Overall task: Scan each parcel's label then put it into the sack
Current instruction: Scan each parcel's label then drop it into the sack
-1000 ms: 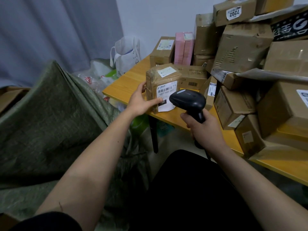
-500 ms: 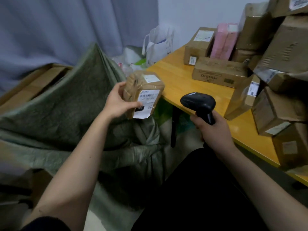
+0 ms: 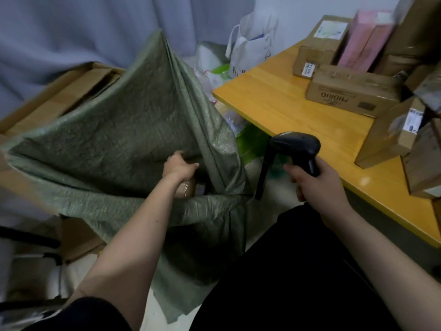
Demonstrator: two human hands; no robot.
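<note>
**Parcel going down into the green sack**

The woven green sack (image 3: 114,130) takes up most of the left side, its coarse plastic weave creased and slack. Its back wall stands up to a peak, and the near rim sags in a fold below the left forearm, so the mouth gapes wide toward the person, with room left around the arm. Behind it lean flattened sheets of cardboard (image 3: 59,91) against a grey curtain (image 3: 71,27).

To the right, the tabletop (image 3: 274,101) is smooth yellow wood with a straight edge and a near corner that points at the sack; a narrow gap of floor lies between that corner and the sack's right fold. Brown boxes (image 3: 346,91) crowd its far and right side, leaving bare wood along the near edge. A white carrier bag (image 3: 248,48) stands past the corner.

The right hand (image 3: 319,185) is clenched round the grip of a black scanner (image 3: 296,144), smooth and rounded, its head aimed left toward the sack and held just off the tabletop edge.

The left hand (image 3: 179,166) reaches inside the sack mouth, fingers curled over the top of the taped brown parcel (image 3: 187,188). The parcel sits low inside, mostly hidden under the wrist; which way its long axis runs cannot be told.
</note>
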